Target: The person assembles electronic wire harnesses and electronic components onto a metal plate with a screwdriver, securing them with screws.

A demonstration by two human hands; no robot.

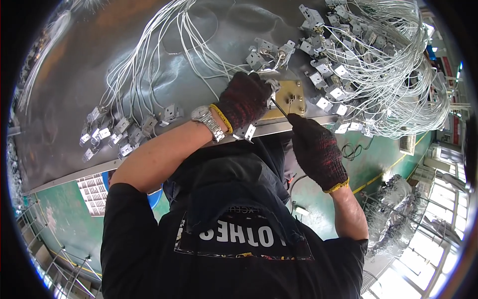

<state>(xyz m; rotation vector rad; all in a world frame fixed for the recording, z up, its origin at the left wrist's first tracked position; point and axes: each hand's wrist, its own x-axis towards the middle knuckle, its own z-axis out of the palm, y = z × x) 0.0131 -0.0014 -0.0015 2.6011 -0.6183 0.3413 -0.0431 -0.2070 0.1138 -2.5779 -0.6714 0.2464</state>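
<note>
My left hand (244, 101), in a dark red-and-black knit glove with a yellow cuff, is closed at the left edge of a brass-coloured plate (285, 110) with pegs. Its fingers press on a small metal bracket (273, 85), partly hidden by the glove. My right hand (318, 152), gloved alike, grips a thin dark-shafted tool (280, 108). The shaft slants up and left so that its tip meets the bracket by my left fingers. The tool's handle is hidden in the glove, so its exact kind cannot be made out.
Several metal brackets on white wires (124, 130) lie left on the steel table (64, 134). A big heap of wired brackets (388, 65) covers its right end. A few brackets (266, 52) sit behind the plate; one (245, 132) lies at the front edge.
</note>
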